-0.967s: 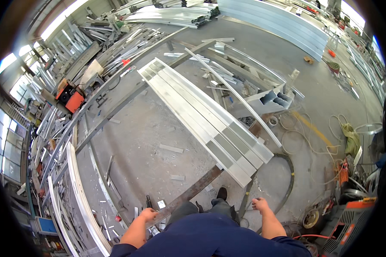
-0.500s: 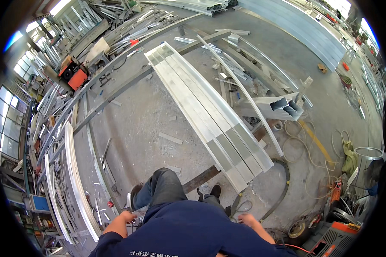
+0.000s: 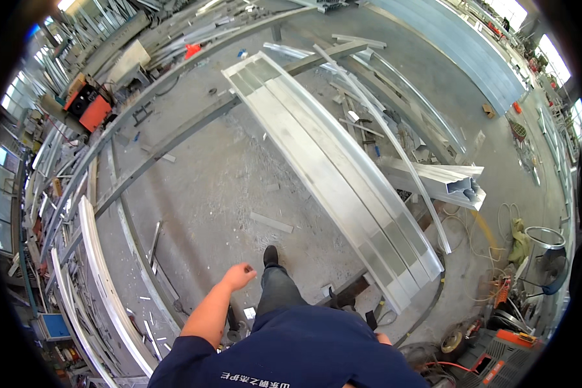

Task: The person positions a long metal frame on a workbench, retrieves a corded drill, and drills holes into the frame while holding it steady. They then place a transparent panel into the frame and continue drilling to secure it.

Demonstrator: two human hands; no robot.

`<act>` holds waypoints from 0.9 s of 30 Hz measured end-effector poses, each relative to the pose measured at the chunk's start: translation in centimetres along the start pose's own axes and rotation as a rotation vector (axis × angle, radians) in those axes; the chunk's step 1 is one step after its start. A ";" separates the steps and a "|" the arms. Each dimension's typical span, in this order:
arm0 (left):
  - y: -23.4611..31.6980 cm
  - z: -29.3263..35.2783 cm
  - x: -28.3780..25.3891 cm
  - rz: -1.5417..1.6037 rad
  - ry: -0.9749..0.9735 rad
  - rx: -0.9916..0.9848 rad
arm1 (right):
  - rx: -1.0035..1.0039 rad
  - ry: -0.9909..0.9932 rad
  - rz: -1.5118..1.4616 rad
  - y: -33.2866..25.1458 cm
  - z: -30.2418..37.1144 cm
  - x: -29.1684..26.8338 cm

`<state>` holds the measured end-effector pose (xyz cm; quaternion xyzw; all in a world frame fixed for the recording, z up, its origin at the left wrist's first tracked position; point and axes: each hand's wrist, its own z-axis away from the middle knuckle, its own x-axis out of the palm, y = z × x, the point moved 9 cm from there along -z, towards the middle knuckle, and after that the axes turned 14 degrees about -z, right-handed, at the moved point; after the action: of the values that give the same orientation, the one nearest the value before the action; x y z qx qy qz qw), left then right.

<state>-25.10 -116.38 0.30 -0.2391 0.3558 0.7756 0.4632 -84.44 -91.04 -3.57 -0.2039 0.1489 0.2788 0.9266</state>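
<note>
Silvery metal across the head view: one bundle of long profiles (image 3: pixel 339 174) spans two beams (image 3: pixel 168 142), one flat offcut (image 3: pixel 271 222) left of it. Left hand (image 3: pixel 240 277) hangs forward, fingers loosely curled, empty; right hand (image 3: pixel 383 339) mostly hidden, grip impossible to tell.

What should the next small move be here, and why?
The next step should probably clear the flat, pale grey metal strip, not land on it: it lies on the dusty grey floor just ahead of the black shoe, looks unfastened, and might slide underfoot. The bare left hand looks empty.
</note>
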 end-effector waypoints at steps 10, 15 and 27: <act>-28.6 0.4 -3.3 0.509 0.029 -0.608 | -0.154 -0.279 0.574 -29.4 12.9 1.5; -36.6 5.6 -0.4 0.744 0.060 -0.861 | -0.156 -0.248 1.029 -38.5 8.9 3.3; -29.1 -2.6 -7.2 0.566 -0.111 -0.534 | -0.938 0.128 0.675 -60.0 6.1 3.9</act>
<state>4.18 -113.11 -5.95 -0.2014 0.1678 0.9498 0.1708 -45.73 -132.11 17.95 -0.5501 0.1219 0.5821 0.5862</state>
